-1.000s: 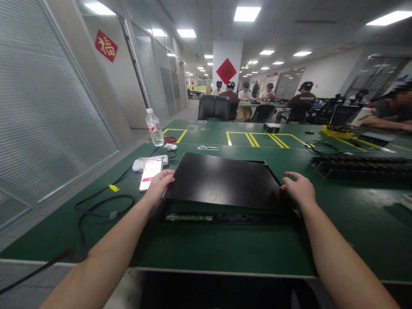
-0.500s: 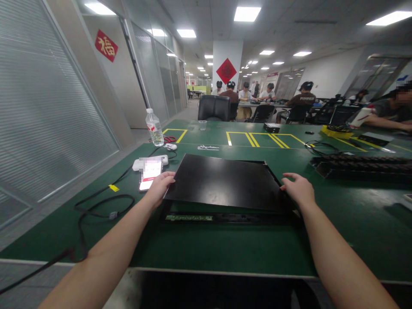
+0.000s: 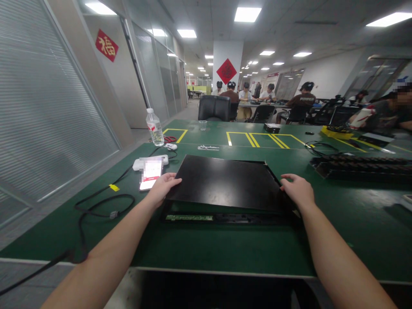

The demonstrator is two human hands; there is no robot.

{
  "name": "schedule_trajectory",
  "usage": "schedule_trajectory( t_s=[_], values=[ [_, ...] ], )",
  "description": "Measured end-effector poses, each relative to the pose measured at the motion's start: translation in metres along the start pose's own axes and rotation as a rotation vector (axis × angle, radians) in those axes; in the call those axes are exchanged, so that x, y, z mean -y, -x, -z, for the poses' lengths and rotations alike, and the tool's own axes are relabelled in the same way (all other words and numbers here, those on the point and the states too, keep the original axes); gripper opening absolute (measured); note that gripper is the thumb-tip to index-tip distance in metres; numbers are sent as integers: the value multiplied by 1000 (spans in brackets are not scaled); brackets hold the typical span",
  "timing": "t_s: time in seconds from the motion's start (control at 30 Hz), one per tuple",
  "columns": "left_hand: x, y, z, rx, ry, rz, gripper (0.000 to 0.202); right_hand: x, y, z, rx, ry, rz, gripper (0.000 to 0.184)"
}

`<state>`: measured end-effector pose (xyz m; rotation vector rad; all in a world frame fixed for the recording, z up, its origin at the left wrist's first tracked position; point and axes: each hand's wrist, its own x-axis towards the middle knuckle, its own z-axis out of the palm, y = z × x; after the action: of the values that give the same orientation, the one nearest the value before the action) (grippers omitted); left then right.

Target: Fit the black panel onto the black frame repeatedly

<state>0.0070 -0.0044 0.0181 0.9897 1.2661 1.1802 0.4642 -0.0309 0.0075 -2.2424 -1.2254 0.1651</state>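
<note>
A glossy black flat panel (image 3: 225, 182) lies slightly askew over a shallow black frame (image 3: 254, 219). Along the frame's near side a strip of green circuit board (image 3: 189, 217) shows. My left hand (image 3: 163, 188) is closed on the panel's left edge, thumb on top and the other fingers partly hidden. At the right edge, my right hand (image 3: 298, 191) has its fingertips bent against the frame's side wall, close to the panel; the fingers' undersides are hidden. Just beside my left hand lies a phone (image 3: 150, 174) with a lit screen.
On the green table (image 3: 225, 253), a white power strip (image 3: 141, 163), black cable (image 3: 101, 199) and water bottle (image 3: 155, 128) stand left. Calipers (image 3: 208, 147) and red-handled scissors (image 3: 170, 139) lie farther back. Long black parts (image 3: 363, 166) lie right. People (image 3: 302, 101) sit beyond.
My left hand has shifted slightly right, its thumb reaching farther over the panel's edge. My right hand and the panel have hardly moved.
</note>
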Motion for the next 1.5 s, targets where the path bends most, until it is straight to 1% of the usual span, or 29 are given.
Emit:
schedule_trajectory(
  t_s=[0.13,0.27,0.33,0.5,0.67,0.77,0.9,0.97,1.07,1.13,1.33,1.5],
  values=[
    [3,-1,-1,-12,7,-20,38,1,0,1,12,45,-4,45],
    [6,-2,1,-5,-16,-73,56,1,1,1,11,75,4,45],
    [7,-3,2,6,-35,-79,61,1,1,1,7,88,4,44],
    [6,-4,0,-28,-20,-32,54,0,0,0,11,110,9,41],
    [-4,4,-4,-19,35,40,45,-1,0,1,10,83,14,42],
    [-8,7,-6,-23,55,62,42,-2,-1,1,18,78,3,43],
    [-6,5,-6,-24,78,54,45,-2,-1,2,16,81,8,42],
    [-3,3,-6,-16,87,41,48,-1,0,1,22,49,9,41],
    [1,2,-4,17,96,30,52,3,2,0,66,-42,17,40],
    [2,2,-3,27,88,27,54,6,4,-1,87,-64,29,38],
    [2,1,-4,16,55,35,59,5,2,-2,37,-58,44,37],
    [3,0,-2,16,34,34,65,-1,-4,-5,73,-13,19,35]
  ],
)
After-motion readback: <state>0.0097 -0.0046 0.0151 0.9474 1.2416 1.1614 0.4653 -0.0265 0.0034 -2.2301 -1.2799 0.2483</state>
